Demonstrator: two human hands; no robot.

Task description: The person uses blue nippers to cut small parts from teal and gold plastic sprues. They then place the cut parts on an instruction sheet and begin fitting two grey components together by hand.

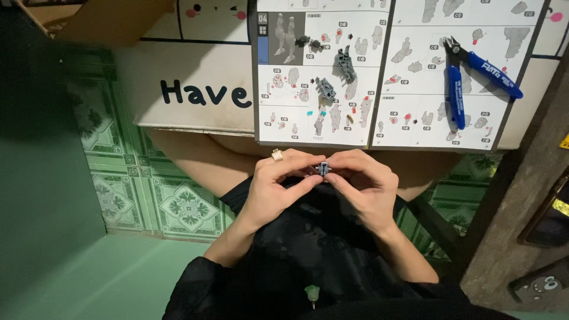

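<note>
Both hands meet over the lap, just below the near edge of the white table [195, 112]. The left hand [278, 186], wearing a gold-coloured ring with a square top [277, 155] on one finger, curls its fingers inward and pinches one side of a tiny dark grey plastic model part [323, 169] between thumb and fingertips. The right hand [364, 184] is likewise closed around the other side of that part, its thumb and forefinger pressed against it, so the piece sits squeezed between the two hands' fingertips, clear of the table. On the table just above the hands lies an open white instruction booklet with grey assembly diagrams [379, 71], spread flat across two pages. Two small dark grey assembled plastic pieces rest on its left page, one [345, 62] higher up and the other [325, 89] a little lower and to the left. A pair of blue-handled side cutters [459, 83] lies on the right page, handles splayed apart. A brown cardboard box [101, 18] sits at the far left corner of the table. Below, a green patterned tile floor [172, 201] shows beside the person's black clothing [320, 255].
</note>
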